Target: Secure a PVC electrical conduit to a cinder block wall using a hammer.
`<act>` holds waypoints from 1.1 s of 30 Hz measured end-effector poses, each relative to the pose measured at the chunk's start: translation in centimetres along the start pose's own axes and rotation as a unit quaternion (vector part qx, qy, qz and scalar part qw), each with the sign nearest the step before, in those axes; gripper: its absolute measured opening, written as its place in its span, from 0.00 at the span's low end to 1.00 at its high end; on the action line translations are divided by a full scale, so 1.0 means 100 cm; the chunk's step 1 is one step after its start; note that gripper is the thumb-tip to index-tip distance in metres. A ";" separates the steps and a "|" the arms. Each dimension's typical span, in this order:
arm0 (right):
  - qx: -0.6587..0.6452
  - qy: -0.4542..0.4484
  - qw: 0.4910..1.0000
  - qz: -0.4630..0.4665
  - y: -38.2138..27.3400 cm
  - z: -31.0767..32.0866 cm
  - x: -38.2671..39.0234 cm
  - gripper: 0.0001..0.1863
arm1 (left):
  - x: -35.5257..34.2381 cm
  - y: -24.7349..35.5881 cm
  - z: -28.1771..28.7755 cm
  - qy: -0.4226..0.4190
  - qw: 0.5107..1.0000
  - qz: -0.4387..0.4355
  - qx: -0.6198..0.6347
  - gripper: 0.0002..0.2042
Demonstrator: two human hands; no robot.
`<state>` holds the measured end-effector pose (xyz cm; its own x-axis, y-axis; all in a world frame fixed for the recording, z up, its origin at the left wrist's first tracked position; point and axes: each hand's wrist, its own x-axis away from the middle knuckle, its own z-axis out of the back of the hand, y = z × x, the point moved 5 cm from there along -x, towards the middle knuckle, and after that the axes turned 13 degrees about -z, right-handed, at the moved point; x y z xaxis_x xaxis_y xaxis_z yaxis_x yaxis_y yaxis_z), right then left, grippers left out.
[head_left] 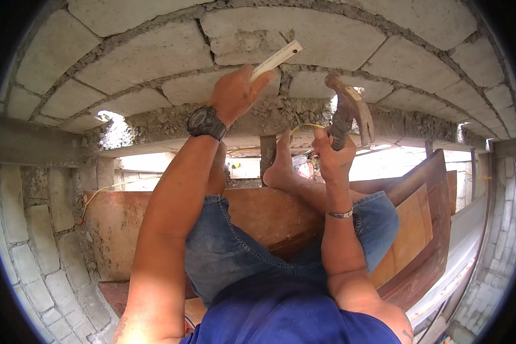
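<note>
My left hand (235,94) is raised to the block wall (172,57), its fingers closed round a short cream-coloured strip (277,60). The strip slants up to the right and has a dark spot near its far end; I cannot tell whether it is plastic pipe. Just beyond that end, a thin dark piece like a nail (284,38) shows against the wall. Lower and to the right, my right hand (333,157) grips a claw hammer (350,106) by its dark, wrapped handle. The hammer's worn head points up, apart from the wall and the strip.
Below the wall runs a rough concrete ledge (195,123) with bright gaps. A yellow cable (309,125) passes near my bare foot (276,163). Brown wooden boards (120,229) lie under my bent legs, and a panelled wooden piece (421,229) leans at the right.
</note>
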<state>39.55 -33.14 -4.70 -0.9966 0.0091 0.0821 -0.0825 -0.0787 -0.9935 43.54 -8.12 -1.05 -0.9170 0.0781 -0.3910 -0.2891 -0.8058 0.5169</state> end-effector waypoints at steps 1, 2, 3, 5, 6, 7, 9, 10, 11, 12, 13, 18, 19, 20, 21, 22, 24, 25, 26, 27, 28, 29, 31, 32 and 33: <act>0.004 -0.004 1.000 0.002 0.002 0.000 0.000 0.12 | 0.000 0.000 -0.001 0.000 1.000 0.000 0.001 0.28; 0.004 -0.005 1.000 0.002 0.000 0.000 0.000 0.12 | 0.000 -0.002 -0.001 0.008 1.000 0.002 -0.004 0.28; -0.001 -0.006 1.000 -0.008 -0.001 0.000 0.001 0.12 | 0.001 -0.003 -0.001 0.016 1.000 0.004 -0.009 0.27; -0.005 -0.006 1.000 -0.019 -0.001 0.000 0.000 0.12 | 0.000 -0.004 -0.001 0.019 1.000 0.002 -0.018 0.27; -0.005 -0.004 1.000 -0.020 0.000 0.002 0.000 0.12 | 0.000 -0.003 0.000 0.023 0.999 -0.001 -0.027 0.27; -0.005 -0.002 1.000 -0.020 0.001 0.002 -0.001 0.13 | 0.001 -0.003 0.000 0.022 0.999 -0.001 -0.027 0.27; -0.007 -0.002 1.000 -0.017 0.002 0.003 -0.001 0.13 | 0.002 -0.004 0.002 0.032 0.999 0.000 -0.005 0.27; -0.009 -0.003 1.000 -0.013 0.002 0.003 -0.001 0.13 | 0.003 -0.004 0.002 0.031 0.999 0.000 -0.005 0.27; -0.009 -0.004 1.000 -0.013 0.002 0.003 -0.001 0.13 | 0.003 -0.005 0.002 0.027 1.000 0.003 -0.003 0.27; -0.010 -0.005 1.000 -0.013 0.002 0.002 -0.001 0.13 | 0.003 -0.005 0.002 0.023 1.000 0.006 -0.001 0.27; -0.010 -0.006 1.000 -0.013 0.002 0.002 -0.001 0.12 | 0.003 -0.005 0.002 0.024 1.000 0.006 -0.001 0.27; -0.002 -0.008 1.000 -0.016 -0.001 -0.003 0.002 0.11 | 0.001 -0.005 0.005 0.033 0.999 -0.002 -0.014 0.27; 0.007 -0.011 1.000 -0.011 -0.001 -0.004 0.002 0.11 | 0.001 -0.005 0.005 0.033 0.999 -0.002 -0.014 0.27; 0.008 -0.011 1.000 -0.011 -0.001 -0.004 0.002 0.11 | 0.001 -0.004 0.005 0.034 0.999 -0.007 -0.016 0.28; 0.016 -0.005 1.000 -0.001 -0.002 -0.003 0.002 0.11 | 0.000 -0.002 0.006 0.034 0.999 -0.012 -0.017 0.28; 0.023 0.001 1.000 0.009 -0.002 -0.003 0.002 0.11 | -0.001 -0.002 0.006 0.034 0.999 -0.012 -0.017 0.28; 0.014 0.010 1.000 0.010 -0.012 -0.007 0.006 0.10 | 0.001 -0.004 0.006 0.005 1.000 0.007 0.005 0.29; 0.006 0.019 1.000 0.012 -0.020 -0.009 0.008 0.10 | 0.001 -0.005 0.006 0.005 1.000 0.008 0.004 0.29; 0.004 0.015 1.000 0.011 -0.033 -0.015 0.011 0.10 | 0.002 -0.007 0.009 0.013 1.000 0.005 0.014 0.28; -0.054 -0.006 0.995 0.080 -0.055 -0.021 0.016 0.09 | 0.002 -0.008 0.009 0.021 0.999 0.000 0.025 0.28; -0.112 -0.028 0.982 0.148 -0.069 -0.025 0.020 0.08 | 0.003 -0.009 0.010 0.022 0.999 0.002 0.024 0.28; -0.103 -0.033 0.970 0.219 -0.075 -0.023 0.017 0.07 | 0.000 -0.008 0.007 0.021 0.999 0.008 0.047 0.28; -0.005 0.047 0.957 0.285 -0.057 -0.031 -0.006 0.06 | -0.004 -0.005 0.003 0.021 0.997 0.011 0.069 0.28; 0.089 0.118 0.928 0.341 -0.053 -0.041 -0.012 0.06 | -0.002 -0.009 0.002 0.022 0.996 0.024 0.082 0.28; 0.091 0.118 0.928 0.342 -0.058 -0.047 -0.021 0.06 | -0.001 -0.011 -0.001 0.022 0.994 0.033 0.100 0.29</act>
<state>42.10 -28.04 0.48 -0.7891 0.1116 -0.6041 0.5488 -0.3138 -0.7748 43.93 -7.31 -1.66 -0.9240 -0.0011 -0.3825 -0.2813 -0.6758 0.6813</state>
